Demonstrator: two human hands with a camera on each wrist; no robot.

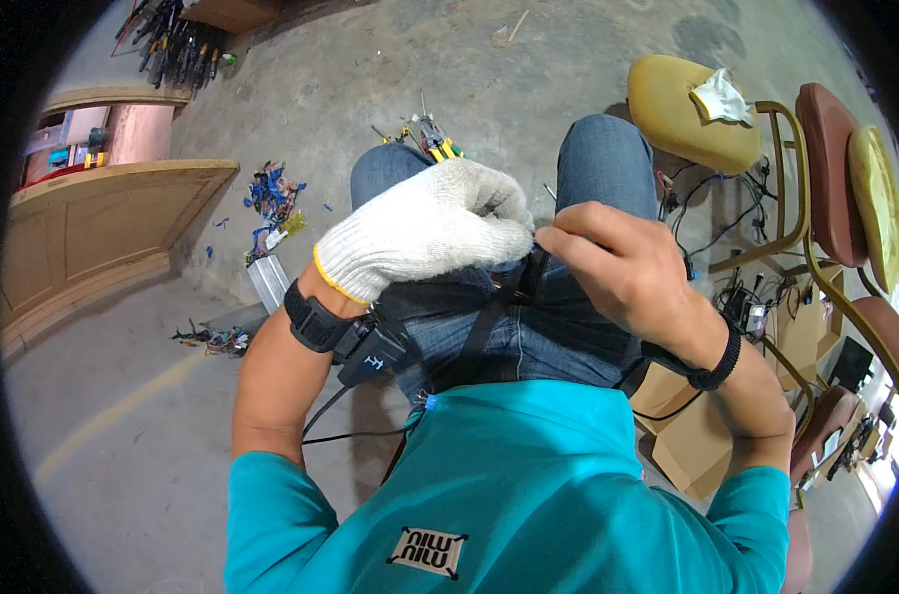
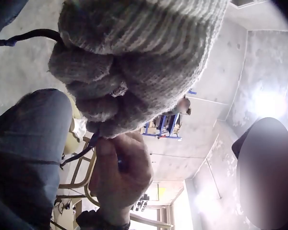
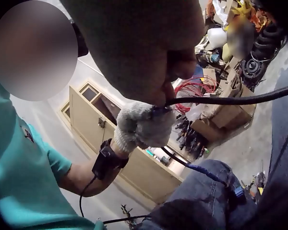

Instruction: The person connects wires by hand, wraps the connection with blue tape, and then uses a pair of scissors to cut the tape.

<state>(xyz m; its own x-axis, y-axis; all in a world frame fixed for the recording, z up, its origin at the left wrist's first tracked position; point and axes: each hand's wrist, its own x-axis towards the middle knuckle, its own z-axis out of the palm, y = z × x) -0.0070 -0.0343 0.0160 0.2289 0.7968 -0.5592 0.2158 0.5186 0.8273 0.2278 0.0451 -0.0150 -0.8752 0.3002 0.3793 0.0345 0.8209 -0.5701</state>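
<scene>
My left hand point(image 1: 439, 223), in a white knit glove with a yellow cuff edge, curls its fingers round a black cable point(image 3: 230, 100) above my lap. My bare right hand point(image 1: 617, 259) pinches the same cable right beside the glove, thumb against forefinger. A bit of blue shows on the cable between the two hands. From the glove's other side, in the right wrist view, the cable runs down to a blue end piece point(image 3: 238, 191) near the knee. The glove hides the stretch inside the left hand.
Pliers with yellow-green handles point(image 1: 444, 148) lie on the floor beyond the knees. Blue scraps point(image 1: 271, 193) are heaped to the left, near a wooden cabinet point(image 1: 113, 238). At right stand chairs, one yellow seat point(image 1: 682, 109) bearing a white glove point(image 1: 721, 97), and an open cardboard box point(image 1: 692, 436).
</scene>
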